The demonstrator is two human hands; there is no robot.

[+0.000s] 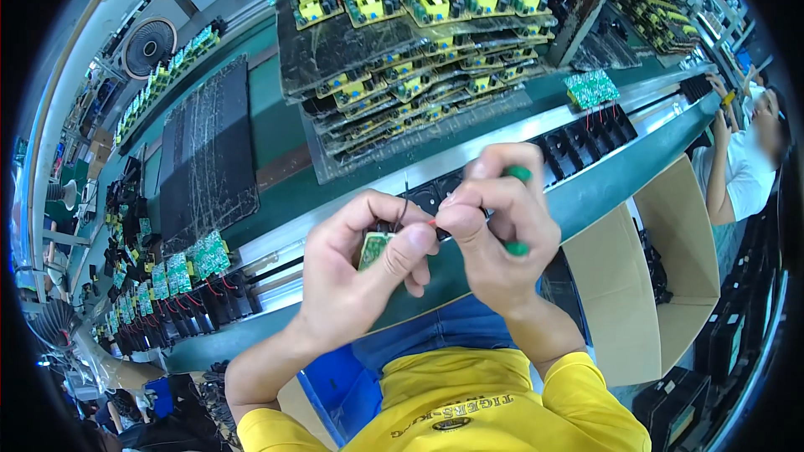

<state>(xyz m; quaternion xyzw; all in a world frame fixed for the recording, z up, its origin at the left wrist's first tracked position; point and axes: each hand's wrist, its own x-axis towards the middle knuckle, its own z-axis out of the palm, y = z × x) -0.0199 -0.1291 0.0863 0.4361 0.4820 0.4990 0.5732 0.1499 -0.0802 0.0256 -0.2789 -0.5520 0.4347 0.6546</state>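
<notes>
My left hand [368, 264] is closed round a small green circuit board [373, 249], whose edge shows between the thumb and fingers. A thin dark wire [406, 194] sticks up by its fingertips. Close against it, my right hand [502, 234] pinches with thumb and forefinger at a short red wire [433, 223] that spans the gap between the two hands. Two green rounded pieces [518, 173] show among the right hand's curled fingers; whether they are tool handles or finger covers I cannot tell. Behind the hands, black plastic housings [431, 194] are partly hidden.
Stacked trays of yellow-and-black circuit boards [410, 59] stand on the green bench. A row of boards wired to black housings [180, 276] lines the left; another green board [591, 89] lies right. A cardboard box [649, 276] stands at right, near a co-worker [745, 159].
</notes>
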